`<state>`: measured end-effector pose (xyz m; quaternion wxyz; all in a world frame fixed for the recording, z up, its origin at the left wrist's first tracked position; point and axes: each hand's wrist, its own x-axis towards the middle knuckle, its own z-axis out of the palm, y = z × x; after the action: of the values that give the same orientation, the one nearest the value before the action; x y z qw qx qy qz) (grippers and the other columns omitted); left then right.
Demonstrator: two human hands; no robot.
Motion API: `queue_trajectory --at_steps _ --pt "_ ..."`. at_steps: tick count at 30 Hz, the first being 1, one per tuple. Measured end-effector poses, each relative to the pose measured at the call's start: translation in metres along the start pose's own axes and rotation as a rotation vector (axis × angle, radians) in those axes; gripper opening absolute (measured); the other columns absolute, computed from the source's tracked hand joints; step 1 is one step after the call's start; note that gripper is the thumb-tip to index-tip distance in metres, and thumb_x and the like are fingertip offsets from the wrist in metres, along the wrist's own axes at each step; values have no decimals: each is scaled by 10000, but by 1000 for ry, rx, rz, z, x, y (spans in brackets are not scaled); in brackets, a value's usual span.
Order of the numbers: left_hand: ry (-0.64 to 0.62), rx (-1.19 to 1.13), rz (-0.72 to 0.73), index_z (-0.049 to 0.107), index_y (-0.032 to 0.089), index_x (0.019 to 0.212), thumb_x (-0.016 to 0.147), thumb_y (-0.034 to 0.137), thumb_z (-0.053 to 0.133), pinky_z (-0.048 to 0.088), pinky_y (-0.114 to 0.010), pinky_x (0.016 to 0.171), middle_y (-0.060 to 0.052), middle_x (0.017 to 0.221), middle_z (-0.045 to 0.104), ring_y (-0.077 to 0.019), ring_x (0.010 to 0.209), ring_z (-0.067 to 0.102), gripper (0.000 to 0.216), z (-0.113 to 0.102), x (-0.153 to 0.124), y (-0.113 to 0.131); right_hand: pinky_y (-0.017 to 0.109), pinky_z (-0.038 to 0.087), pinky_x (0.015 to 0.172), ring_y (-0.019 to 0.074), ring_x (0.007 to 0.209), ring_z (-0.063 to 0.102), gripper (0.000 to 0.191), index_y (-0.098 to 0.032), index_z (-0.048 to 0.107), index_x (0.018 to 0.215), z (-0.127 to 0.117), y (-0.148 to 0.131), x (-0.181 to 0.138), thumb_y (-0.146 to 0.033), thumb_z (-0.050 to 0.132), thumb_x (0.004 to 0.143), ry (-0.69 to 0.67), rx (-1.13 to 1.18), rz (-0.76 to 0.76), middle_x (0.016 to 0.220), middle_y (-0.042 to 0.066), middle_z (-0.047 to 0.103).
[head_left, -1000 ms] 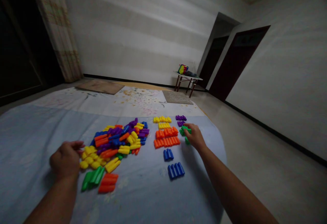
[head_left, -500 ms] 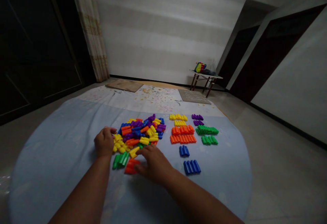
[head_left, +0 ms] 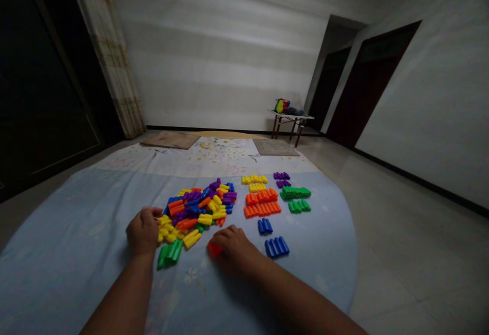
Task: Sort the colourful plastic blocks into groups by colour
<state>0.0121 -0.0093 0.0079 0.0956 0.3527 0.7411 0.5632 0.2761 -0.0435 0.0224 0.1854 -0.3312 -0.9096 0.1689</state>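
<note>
My right hand [head_left: 236, 249] is closed over a group of orange-red bullet-shaped plastic blocks [head_left: 214, 250] on the tablecloth, its fingers hiding most of them. My left hand [head_left: 142, 230] rests at the left edge of the mixed pile, fingers curled against yellow blocks [head_left: 167, 229]; whatever lies inside its grasp is hidden. Just in front of the pile are joined green blocks [head_left: 170, 254] and a yellow pair [head_left: 191, 239]. Blue, purple, orange and yellow blocks [head_left: 198, 207] lie heaped between and beyond my hands.
To the right stand sorted rows: yellow [head_left: 254, 179], orange [head_left: 262, 209], blue [head_left: 277, 247], green [head_left: 296, 192] and purple [head_left: 281, 176]. Two flat boards [head_left: 171, 140] lie at the table's far side. Beyond, a small table [head_left: 292, 116] carries a colourful bag.
My right hand has slid the orange-red blocks rightward, away from the green group and the pile. My left hand stays by the yellow blocks. The camera view has shifted.
</note>
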Motion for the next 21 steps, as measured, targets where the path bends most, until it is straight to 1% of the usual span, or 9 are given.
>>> queue_trajectory --at_steps 3,6,9,14,17,21 --pt "1 0 -24 624 189 679 745 356 331 425 -286 542 -28 588 595 -181 593 560 344 0 1 -2 352 336 840 210 1040 430 405 -241 501 1116 7 1 -6 -158 549 723 65 40 -10 1151 50 532" --pt "16 -14 -60 631 181 691 726 359 336 427 -287 514 -38 608 612 -182 570 560 347 -1 4 -6 364 331 857 219 1039 426 370 -230 519 1073 13 1 -8 -258 594 712 123 72 0 1139 57 519" --pt "36 -50 -98 632 167 700 713 377 323 424 -286 484 -44 602 613 -183 545 553 373 -2 9 -11 367 329 866 222 1030 430 370 -225 531 1031 16 0 -9 -325 637 690 144 96 14 1118 55 521" --pt "2 -175 -177 598 146 686 666 373 335 423 -261 440 -57 638 623 -162 516 552 348 -3 21 -18 369 321 871 211 1001 439 276 -224 530 1005 17 -1 -10 -274 591 741 173 87 34 1055 49 541" --pt "-23 -241 -244 581 140 697 618 370 378 393 -236 395 -56 647 621 -143 476 536 316 -5 30 -20 368 323 867 207 991 440 263 -220 524 999 19 -1 -10 -269 579 747 188 66 27 1038 48 540" --pt "-49 -290 -343 554 135 654 570 329 375 388 -231 383 -62 606 605 -142 461 542 277 -10 41 -17 357 335 854 203 981 441 256 -212 519 983 20 -1 -10 -253 574 737 201 42 16 1023 48 536"
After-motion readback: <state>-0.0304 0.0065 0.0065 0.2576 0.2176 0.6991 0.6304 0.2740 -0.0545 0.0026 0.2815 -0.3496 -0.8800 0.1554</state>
